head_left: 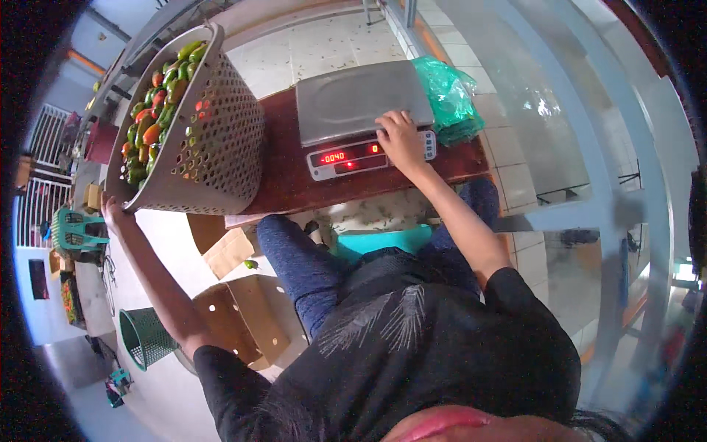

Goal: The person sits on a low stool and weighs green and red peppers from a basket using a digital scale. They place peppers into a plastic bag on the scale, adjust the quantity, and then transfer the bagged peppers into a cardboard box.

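Note:
A tall grey perforated laundry basket (221, 132) stands on the left part of the table, tilted so its open mouth faces left. Green and red peppers (158, 110) fill it. My left hand (116, 212) grips the basket's rim at its lower near corner; some fingers are hidden behind the rim. In front of me is a digital scale with a bare grey metal platform (353, 99) and a lit red display (346, 156). My right hand (400, 140) rests on the scale's near right edge, fingers stretched over the platform, holding nothing.
Green plastic bags (453, 103) lie right of the scale on the dark red table (283, 177). An open cardboard box (243, 317) and a green mesh basket (145, 337) stand on the floor at left. A loose pepper (251, 264) lies near my leg. Metal posts (611, 221) rise at right.

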Motion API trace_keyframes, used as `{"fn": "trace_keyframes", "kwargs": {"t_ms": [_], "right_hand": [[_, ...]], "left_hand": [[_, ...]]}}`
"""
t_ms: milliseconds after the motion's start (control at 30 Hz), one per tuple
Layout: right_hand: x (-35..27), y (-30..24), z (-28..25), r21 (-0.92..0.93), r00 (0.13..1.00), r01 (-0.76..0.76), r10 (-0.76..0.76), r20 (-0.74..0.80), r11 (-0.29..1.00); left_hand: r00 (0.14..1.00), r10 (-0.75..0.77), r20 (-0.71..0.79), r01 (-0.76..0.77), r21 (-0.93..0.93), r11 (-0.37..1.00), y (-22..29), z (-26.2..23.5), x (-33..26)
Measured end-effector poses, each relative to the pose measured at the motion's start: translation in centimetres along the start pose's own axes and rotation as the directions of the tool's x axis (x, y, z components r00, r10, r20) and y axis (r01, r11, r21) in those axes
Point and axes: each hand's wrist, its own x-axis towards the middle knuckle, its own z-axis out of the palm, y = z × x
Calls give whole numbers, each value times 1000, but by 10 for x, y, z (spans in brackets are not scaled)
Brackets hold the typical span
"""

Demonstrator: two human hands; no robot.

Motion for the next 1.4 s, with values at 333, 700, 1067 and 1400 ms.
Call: {"fn": "trace_keyframes", "kwargs": {"t_ms": [333, 700, 1067, 1400], "right_hand": [[129, -44, -5, 183, 984, 144, -121, -128, 972], [45, 116, -22, 408, 894, -351, 431, -121, 843], [78, -26, -19, 638, 989, -130, 147, 28, 759], [135, -272, 2, 447, 823, 551, -549, -148, 705]], "left_hand": [[984, 178, 26, -167, -233, 958, 29, 50, -116], [939, 201, -280, -219, -34, 975, -15, 24, -169], [979, -131, 158, 163, -209, 964, -188, -25, -111], [969, -126, 212, 207, -427, 880, -69, 85, -235]]}}
